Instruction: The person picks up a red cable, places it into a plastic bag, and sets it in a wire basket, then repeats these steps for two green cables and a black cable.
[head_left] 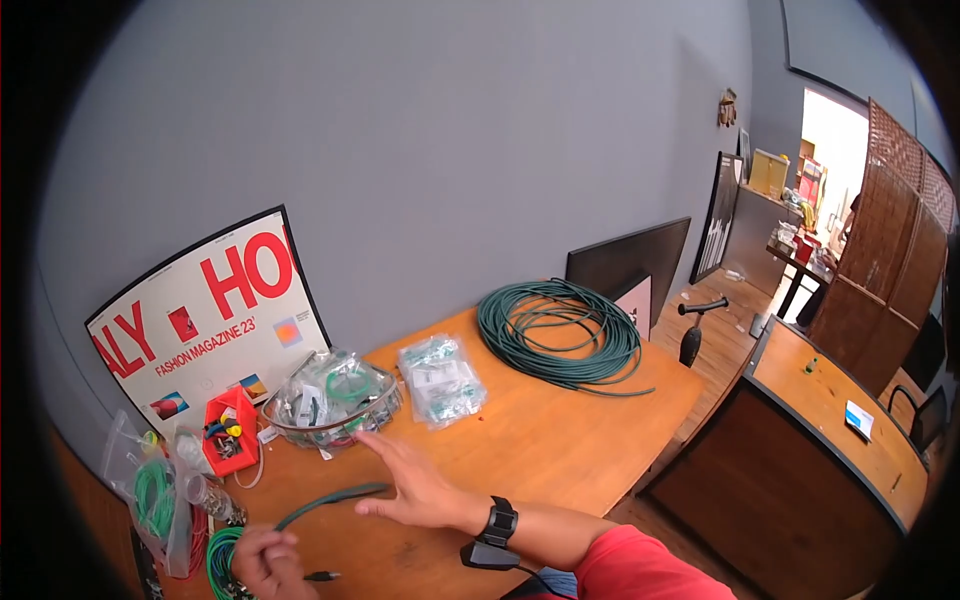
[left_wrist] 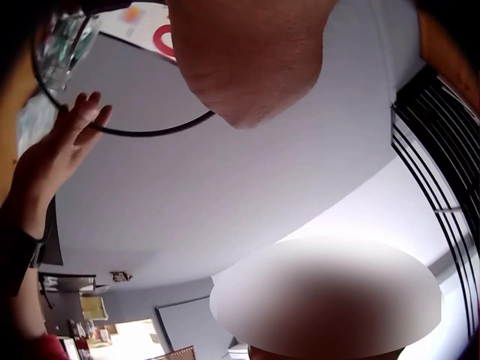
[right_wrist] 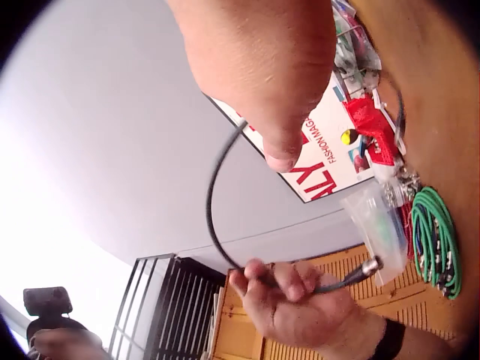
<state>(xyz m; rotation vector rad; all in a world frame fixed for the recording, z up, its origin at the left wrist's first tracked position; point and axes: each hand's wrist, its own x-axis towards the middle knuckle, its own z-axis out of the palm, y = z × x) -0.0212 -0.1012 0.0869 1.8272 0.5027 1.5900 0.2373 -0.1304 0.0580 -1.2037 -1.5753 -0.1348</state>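
In the head view my left hand [head_left: 268, 562] is low at the left, fingers curled round a dark green cable [head_left: 335, 494]. A short end with a metal-tipped connector [right_wrist: 370, 267] sticks out of that grip, clear in the right wrist view. From the left hand the cable bends in an arc over to my right hand [head_left: 418, 490]. The right hand is held over the table with fingers extended and thumb apart, the cable passing at its palm. In the left wrist view the cable [left_wrist: 142, 134] curves past the right fingers.
On the wooden table [head_left: 560, 455] lie a big coil of green cable [head_left: 560, 335], plastic bags of connectors [head_left: 440, 380], a wire basket of bagged parts [head_left: 335, 400] and a red bin [head_left: 230, 432]. Green cable bundles [right_wrist: 435, 244] sit at the left. A poster [head_left: 205, 310] leans on the wall.
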